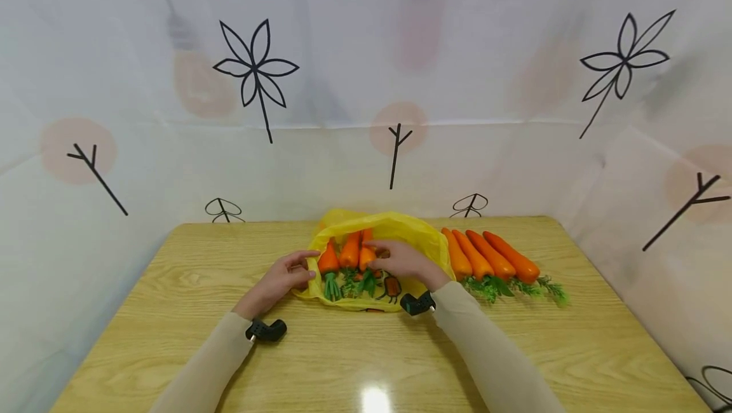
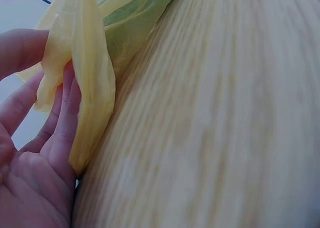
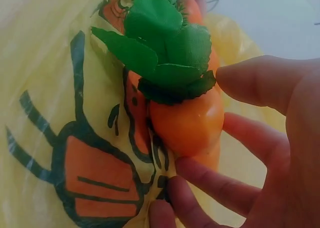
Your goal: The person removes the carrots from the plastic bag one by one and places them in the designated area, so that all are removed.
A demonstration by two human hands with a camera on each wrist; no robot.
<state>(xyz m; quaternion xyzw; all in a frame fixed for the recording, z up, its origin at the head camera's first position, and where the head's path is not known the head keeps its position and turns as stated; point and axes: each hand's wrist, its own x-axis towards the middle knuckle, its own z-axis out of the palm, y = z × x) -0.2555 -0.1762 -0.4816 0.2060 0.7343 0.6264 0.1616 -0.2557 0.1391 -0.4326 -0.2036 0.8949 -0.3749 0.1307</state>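
Observation:
A yellow plastic bag (image 1: 394, 222) lies on its side with its mouth facing me. Several carrots (image 1: 328, 260) with green tops are inside, leaves toward the opening. My left hand (image 1: 288, 273) holds the left edge of the mouth; in the left wrist view the thin film (image 2: 92, 87) runs between thumb and fingers. My right hand (image 1: 400, 259) reaches into the mouth. Its thumb and fingertips touch the side of a leafy carrot (image 3: 187, 123), fingers spread and loosely bent. The lower fingertips rest by the bag's printed wall (image 3: 100, 178).
Several more carrots (image 1: 493, 257) lie side by side right of the bag, leafy tops (image 1: 492, 287) toward me. All rest on a wooden table (image 1: 320, 362). Behind it hangs a pale cloth (image 1: 343, 165) printed with plants.

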